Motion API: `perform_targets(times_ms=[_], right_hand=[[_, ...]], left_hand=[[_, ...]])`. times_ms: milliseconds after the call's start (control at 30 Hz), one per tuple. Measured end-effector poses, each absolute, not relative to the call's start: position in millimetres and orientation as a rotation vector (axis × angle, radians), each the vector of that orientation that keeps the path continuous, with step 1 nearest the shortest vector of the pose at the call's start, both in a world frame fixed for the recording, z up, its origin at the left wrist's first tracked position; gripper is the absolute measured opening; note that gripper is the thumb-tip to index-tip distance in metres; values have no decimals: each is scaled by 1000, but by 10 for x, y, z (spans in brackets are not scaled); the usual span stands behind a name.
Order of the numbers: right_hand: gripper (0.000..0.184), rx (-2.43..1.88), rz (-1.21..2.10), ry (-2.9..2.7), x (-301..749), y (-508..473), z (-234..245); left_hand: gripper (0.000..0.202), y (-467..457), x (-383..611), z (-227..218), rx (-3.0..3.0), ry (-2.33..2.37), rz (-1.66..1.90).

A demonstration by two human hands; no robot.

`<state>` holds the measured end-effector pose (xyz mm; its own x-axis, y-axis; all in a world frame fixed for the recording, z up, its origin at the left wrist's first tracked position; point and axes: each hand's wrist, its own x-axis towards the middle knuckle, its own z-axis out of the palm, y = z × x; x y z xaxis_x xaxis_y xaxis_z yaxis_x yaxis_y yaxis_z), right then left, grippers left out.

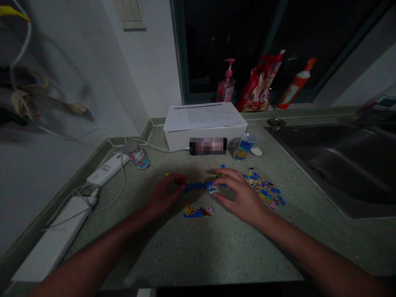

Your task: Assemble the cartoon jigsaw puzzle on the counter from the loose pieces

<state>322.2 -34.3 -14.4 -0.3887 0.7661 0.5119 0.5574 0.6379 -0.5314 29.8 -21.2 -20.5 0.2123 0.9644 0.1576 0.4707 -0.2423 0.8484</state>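
A partly joined jigsaw puzzle lies on the counter between my hands, with blue edge strips and cartoon figures. At its upper left corner, my left hand has thumb and fingers curled together; what they pinch, if anything, is hidden. My right hand holds a blue and white puzzle piece between thumb and fingertips at the top strip. Right of that hand is a heap of loose puzzle pieces. A few single pieces lie behind the hands, among them a blue piece.
A phone leans on a white box. A blue can, its lid and another can stand nearby. Power strips and cables run along the left. A sink is at right.
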Motion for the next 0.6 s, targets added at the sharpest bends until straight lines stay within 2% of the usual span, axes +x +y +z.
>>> perform_targets(times_ms=[333, 600], right_hand=[[20, -1051, 398, -2132, 3283, -424, -24], [20, -1055, 428, -2126, 3274, -639, -276]], left_hand=[[22, -202, 294, -266, 1836, 1332, 942], [18, -236, 347, -216, 1882, 1305, 927]])
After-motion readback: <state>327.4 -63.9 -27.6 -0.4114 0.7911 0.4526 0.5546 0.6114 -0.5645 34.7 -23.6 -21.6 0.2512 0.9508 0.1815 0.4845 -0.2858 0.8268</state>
